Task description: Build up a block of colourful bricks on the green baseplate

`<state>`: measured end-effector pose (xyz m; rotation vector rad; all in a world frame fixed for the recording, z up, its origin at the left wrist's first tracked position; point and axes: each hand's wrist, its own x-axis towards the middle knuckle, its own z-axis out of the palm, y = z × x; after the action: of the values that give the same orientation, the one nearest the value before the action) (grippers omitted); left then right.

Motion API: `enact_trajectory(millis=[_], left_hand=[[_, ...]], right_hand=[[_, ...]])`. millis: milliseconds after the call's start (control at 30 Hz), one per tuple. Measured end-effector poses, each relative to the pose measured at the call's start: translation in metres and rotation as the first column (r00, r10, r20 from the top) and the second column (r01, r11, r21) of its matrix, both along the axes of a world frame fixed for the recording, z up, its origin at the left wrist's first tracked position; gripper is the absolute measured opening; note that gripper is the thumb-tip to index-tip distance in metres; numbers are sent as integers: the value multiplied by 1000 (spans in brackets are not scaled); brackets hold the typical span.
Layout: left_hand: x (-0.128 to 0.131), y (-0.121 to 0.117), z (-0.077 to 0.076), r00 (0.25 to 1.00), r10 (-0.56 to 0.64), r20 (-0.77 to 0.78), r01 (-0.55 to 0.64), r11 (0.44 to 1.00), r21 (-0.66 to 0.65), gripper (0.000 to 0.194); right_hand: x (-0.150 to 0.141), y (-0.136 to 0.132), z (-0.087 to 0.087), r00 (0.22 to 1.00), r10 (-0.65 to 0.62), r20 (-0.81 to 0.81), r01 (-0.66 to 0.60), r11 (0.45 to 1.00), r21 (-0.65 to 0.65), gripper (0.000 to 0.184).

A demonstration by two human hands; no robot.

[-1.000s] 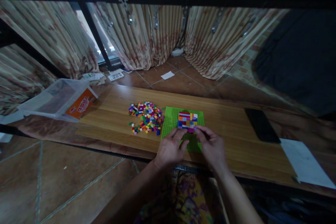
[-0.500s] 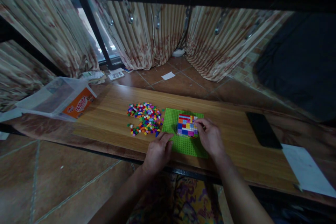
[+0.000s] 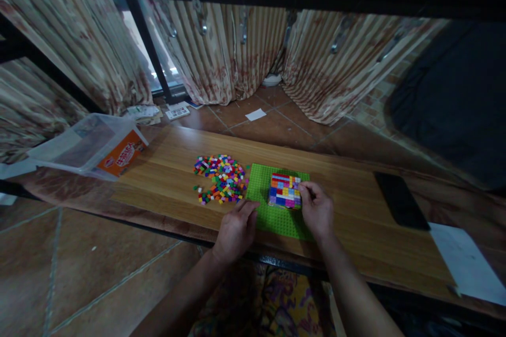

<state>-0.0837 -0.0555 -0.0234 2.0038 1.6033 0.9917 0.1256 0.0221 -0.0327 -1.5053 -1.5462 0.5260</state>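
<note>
On the wood table [image 3: 356,189], your right hand [image 3: 316,210] pinches the block wall's [image 3: 285,190] right side on the green plate [image 3: 261,184], while your left hand [image 3: 235,229] presses the plate's near-left edge, holding nothing.

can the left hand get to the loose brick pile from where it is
Probably yes. The left hand rests at the near left corner of the green baseplate, and the brick pile lies just beyond and to its left on bare table, with nothing between them.
</note>
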Motion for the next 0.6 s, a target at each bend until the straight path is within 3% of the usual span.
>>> enact_trajectory(millis=[333,433,600], left_hand=[[-2,0,-1,1000,15,-5,-15,1000,-10,22],[-3,0,-1,1000,15,-1,-15,1000,-14,23],[-5,0,0,1000,27,-4,-27,1000,-5,22]], right_hand=[[-10,-2,2,999,-23,46,18,995,102,26],[-11,-1,-1,998,-51,-27,53,996,75,27],[-11,5,-2,961,-85,-264,67,995,-76,31]])
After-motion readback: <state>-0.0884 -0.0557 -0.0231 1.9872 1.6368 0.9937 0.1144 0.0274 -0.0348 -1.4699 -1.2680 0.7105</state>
